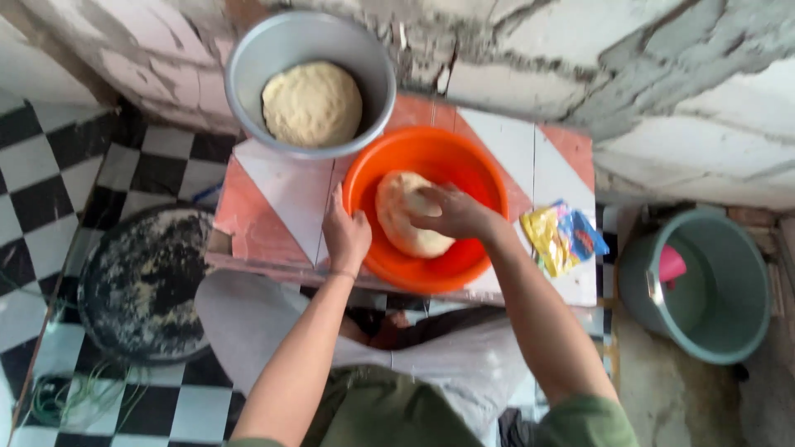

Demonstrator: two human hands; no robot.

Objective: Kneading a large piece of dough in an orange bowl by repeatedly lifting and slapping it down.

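An orange plastic basin (464, 165) sits on a small tiled table top (281, 199) with red and white triangles. Inside it lies a pale lump of dough (403, 232). My right hand (454, 213) presses down on the top of the dough, fingers curled into it. My left hand (345, 234) grips the basin's left rim. Behind, a grey metal bowl (377, 62) holds a second round ball of dough (312, 104).
A yellow and blue packet (563, 236) lies on the table's right side. A round black pan dusted with flour (145, 285) rests on the checkered floor at left. A grey-green bucket (700, 285) stands at right. Rough plastered wall runs behind.
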